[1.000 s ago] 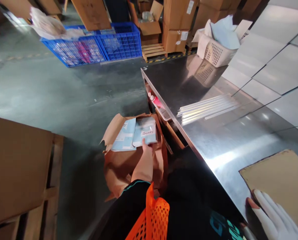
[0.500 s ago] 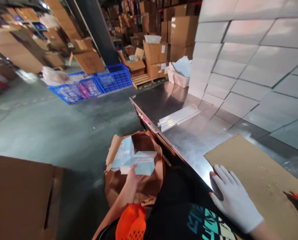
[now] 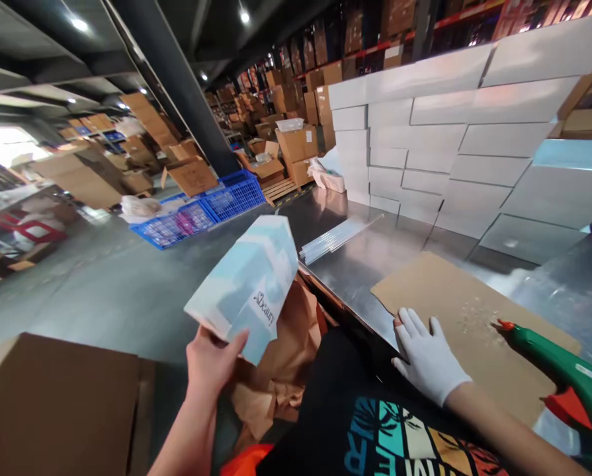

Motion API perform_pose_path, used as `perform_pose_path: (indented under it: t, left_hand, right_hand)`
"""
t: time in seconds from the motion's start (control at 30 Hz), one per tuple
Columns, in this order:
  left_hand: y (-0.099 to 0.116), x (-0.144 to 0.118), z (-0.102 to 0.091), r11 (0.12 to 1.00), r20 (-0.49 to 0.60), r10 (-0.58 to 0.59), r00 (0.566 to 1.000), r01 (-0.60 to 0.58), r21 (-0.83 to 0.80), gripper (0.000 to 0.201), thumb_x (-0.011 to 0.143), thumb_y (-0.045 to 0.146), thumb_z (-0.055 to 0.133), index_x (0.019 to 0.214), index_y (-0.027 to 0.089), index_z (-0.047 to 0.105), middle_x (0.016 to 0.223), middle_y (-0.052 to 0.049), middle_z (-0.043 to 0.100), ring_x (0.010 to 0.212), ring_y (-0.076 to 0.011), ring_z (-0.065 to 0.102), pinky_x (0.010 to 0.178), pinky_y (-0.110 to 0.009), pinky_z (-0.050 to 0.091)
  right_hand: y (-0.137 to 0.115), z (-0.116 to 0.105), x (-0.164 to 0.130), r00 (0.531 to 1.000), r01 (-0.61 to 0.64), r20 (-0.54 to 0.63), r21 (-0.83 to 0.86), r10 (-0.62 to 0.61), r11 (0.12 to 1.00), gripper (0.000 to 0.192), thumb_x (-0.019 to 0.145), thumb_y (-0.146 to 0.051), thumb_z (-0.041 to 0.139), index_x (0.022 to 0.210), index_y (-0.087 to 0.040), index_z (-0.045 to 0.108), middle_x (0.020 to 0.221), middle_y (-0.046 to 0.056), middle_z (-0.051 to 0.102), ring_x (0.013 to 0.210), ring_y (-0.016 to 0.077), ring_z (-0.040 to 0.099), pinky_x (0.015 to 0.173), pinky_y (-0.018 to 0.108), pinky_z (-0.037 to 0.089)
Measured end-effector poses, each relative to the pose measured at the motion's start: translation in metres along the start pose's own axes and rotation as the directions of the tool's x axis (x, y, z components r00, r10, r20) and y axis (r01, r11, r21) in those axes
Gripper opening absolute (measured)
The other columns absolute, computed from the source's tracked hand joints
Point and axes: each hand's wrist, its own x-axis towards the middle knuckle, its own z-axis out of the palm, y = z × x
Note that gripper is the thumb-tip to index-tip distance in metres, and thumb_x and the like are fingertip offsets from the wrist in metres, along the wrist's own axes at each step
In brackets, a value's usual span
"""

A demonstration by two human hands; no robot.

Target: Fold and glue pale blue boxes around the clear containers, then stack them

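Observation:
A light-blue and white printed carton (image 3: 251, 277) is tilted in the air, gripped near its lower end by my left hand (image 3: 213, 360). Below and behind it stands a brown paper sack (image 3: 296, 330) with a crumpled rim, beside the metal table (image 3: 355, 264). My right hand (image 3: 427, 354), in a white glove, lies flat with fingers stretched out on the near edge of a cardboard sheet (image 3: 439, 291). To its right rests a green glue gun (image 3: 553, 360) with an orange tip, pointing over the cardboard.
Clear sticks (image 3: 333, 239) lie on the table. White boxes (image 3: 434, 145) are stacked along its far side. A white basket (image 3: 329, 177) stands at the far end. Blue crates (image 3: 231, 198) are on the floor, and a large cardboard box (image 3: 62, 403) stands at lower left.
My left hand has lifted a carton up out of the paper sack and tilted it. My right hand stays on the cardboard. The view has swung upward, showing more of the warehouse.

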Motion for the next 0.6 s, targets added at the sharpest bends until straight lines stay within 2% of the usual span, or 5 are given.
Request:
perform_pose_path:
  t: [0.1, 0.23, 0.3, 0.37, 0.6]
  left_hand:
    - [0.022, -0.003, 0.025, 0.832, 0.14, 0.519, 0.843, -0.536, 0.142, 0.055, 0.072, 0.037, 0.082, 0.124, 0.021, 0.074, 0.126, -0.017, 0.08, 0.124, -0.0436, 0.074, 0.108, -0.053, 0.06]
    - [0.025, -0.017, 0.098, 0.254, 0.399, 0.888, 0.227, -0.967, -0.017, 0.064, 0.092, 0.014, 0.059, 0.155, 0.024, 0.057, 0.164, -0.016, 0.056, 0.157, -0.0377, 0.047, 0.127, -0.057, 0.044]
    - [0.018, -0.027, 0.13, 0.094, 0.463, 0.885, 0.044, -0.992, -0.086, 0.066, 0.098, 0.011, 0.053, 0.162, 0.024, 0.049, 0.167, -0.017, 0.052, 0.16, -0.037, 0.043, 0.127, -0.058, 0.044]
    - [0.009, -0.035, 0.148, 0.055, 0.491, 0.871, -0.008, -0.992, -0.113, 0.067, 0.101, 0.012, 0.052, 0.167, 0.024, 0.042, 0.17, -0.019, 0.047, 0.162, -0.0373, 0.039, 0.127, -0.058, 0.043]
    - [0.014, -0.028, 0.152, 0.085, 0.491, 0.871, 0.011, -0.988, -0.13, 0.068, 0.105, 0.012, 0.048, 0.17, 0.029, 0.036, 0.173, -0.016, 0.043, 0.164, -0.0356, 0.035, 0.129, -0.056, 0.041]
  right_hand:
    - [0.012, 0.011, -0.005, 0.993, -0.076, -0.072, 0.231, 0.095, 0.97, 0.058, 0.099, -0.038, 0.051, 0.151, -0.013, 0.058, 0.156, 0.027, 0.058, 0.149, 0.0441, 0.052, 0.119, 0.075, 0.037]
    - [0.031, 0.026, -0.012, 0.922, -0.241, -0.066, 0.672, 0.382, 0.7, 0.062, 0.112, -0.045, 0.022, 0.165, -0.02, 0.041, 0.162, 0.02, 0.056, 0.149, 0.0324, 0.056, 0.118, 0.055, 0.051]
    - [0.034, 0.029, -0.016, 0.906, -0.281, -0.022, 0.715, 0.423, 0.64, 0.068, 0.112, -0.052, 0.022, 0.166, -0.017, 0.041, 0.166, 0.02, 0.051, 0.154, 0.0323, 0.051, 0.122, 0.053, 0.05]
    - [0.032, 0.03, -0.018, 0.913, -0.306, 0.008, 0.674, 0.408, 0.673, 0.072, 0.108, -0.06, 0.03, 0.161, -0.015, 0.049, 0.163, 0.019, 0.054, 0.154, 0.0351, 0.05, 0.125, 0.054, 0.047]
    - [0.025, 0.028, -0.016, 0.953, -0.203, -0.051, 0.624, 0.298, 0.755, 0.062, 0.108, -0.052, 0.037, 0.156, -0.02, 0.058, 0.157, 0.015, 0.063, 0.148, 0.0347, 0.058, 0.129, 0.062, 0.039]
